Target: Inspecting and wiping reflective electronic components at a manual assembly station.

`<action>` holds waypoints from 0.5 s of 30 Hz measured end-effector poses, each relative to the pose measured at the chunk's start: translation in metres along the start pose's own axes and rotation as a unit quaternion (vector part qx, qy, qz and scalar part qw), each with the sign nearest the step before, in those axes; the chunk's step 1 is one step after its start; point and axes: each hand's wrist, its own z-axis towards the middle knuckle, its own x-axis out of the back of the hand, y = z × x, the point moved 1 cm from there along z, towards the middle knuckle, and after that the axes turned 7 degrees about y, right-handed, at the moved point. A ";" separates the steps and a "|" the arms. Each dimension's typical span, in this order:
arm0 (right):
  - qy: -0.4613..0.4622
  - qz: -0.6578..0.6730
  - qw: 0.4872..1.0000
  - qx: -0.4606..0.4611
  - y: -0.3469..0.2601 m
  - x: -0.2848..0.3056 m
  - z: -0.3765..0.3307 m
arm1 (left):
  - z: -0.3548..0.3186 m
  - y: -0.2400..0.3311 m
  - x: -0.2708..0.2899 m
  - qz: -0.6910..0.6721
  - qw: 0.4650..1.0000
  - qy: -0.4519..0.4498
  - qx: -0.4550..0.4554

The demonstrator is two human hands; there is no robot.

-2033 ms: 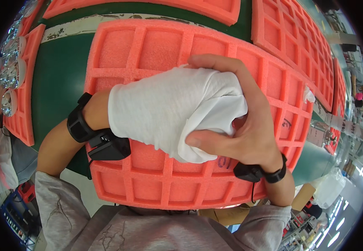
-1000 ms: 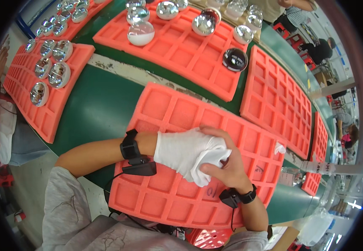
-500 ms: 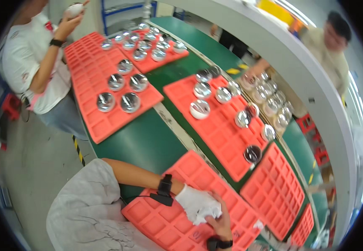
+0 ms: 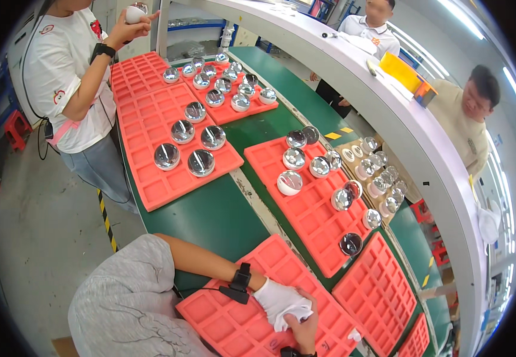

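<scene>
My left hand (image 4: pixel 273 296) wears a white glove and is curled at a crumpled white cloth (image 4: pixel 295 316). Where the glove ends and the cloth begins is hard to make out. Bare fingers of my right hand (image 4: pixel 305 329) close on the cloth from the right, thumb on the near side. Anything wrapped inside is hidden. Both hands are over a red tray (image 4: pixel 234 324) with square pockets. A black band (image 4: pixel 241 278) circles my left wrist.
Clear glass-like balls (image 4: pixel 289 181) sit in another red tray (image 4: pixel 317 238) ahead and on the left trays (image 4: pixel 163 128). More red trays (image 4: pixel 383 291) lie right. A person (image 4: pixel 70 71) at left holds a ball (image 4: pixel 136 13). A white shelf beam (image 4: pixel 389 107) arches overhead.
The view has tilted upward, bringing another person at the back into sight. My hands stay together on the white cloth, with the right fingers shifted slightly.
</scene>
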 end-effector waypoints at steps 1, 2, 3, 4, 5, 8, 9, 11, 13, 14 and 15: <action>0.004 0.000 1.000 0.002 -0.002 0.000 -0.001 | 0.000 0.000 -0.002 0.002 1.000 -0.008 0.007; 0.001 0.025 1.000 -0.013 -0.005 0.003 -0.001 | -0.001 0.001 -0.003 0.003 1.000 -0.014 0.006; -0.001 0.049 0.998 -0.026 -0.008 0.007 -0.002 | -0.002 0.002 -0.003 -0.042 0.999 -0.007 0.014; -0.002 0.074 0.996 -0.039 -0.011 0.007 -0.003 | -0.003 0.002 -0.003 -0.086 0.996 -0.002 0.021; 0.014 0.074 0.997 -0.031 -0.011 0.007 -0.004 | 0.002 0.005 -0.001 -0.131 0.991 -0.005 0.027; -0.028 -0.066 0.997 0.009 -0.007 0.006 -0.001 | 0.005 0.014 0.005 -0.040 0.998 -0.031 0.032; -0.010 -0.067 0.998 0.016 -0.003 0.007 0.000 | 0.004 0.017 0.006 0.005 0.999 -0.033 0.035; -0.008 0.001 1.000 -0.013 0.007 0.015 0.001 | 0.004 0.012 0.006 -0.016 0.998 -0.051 0.033; -0.004 0.039 0.999 -0.026 0.004 0.014 -0.002 | 0.000 0.008 0.004 -0.060 0.996 -0.047 0.050; -0.017 0.014 1.000 -0.005 0.001 0.012 -0.004 | 0.000 0.006 0.002 -0.060 0.995 -0.054 0.050; -0.027 -0.010 0.999 0.016 -0.004 0.010 -0.004 | 0.001 0.006 0.003 -0.022 0.999 -0.036 0.000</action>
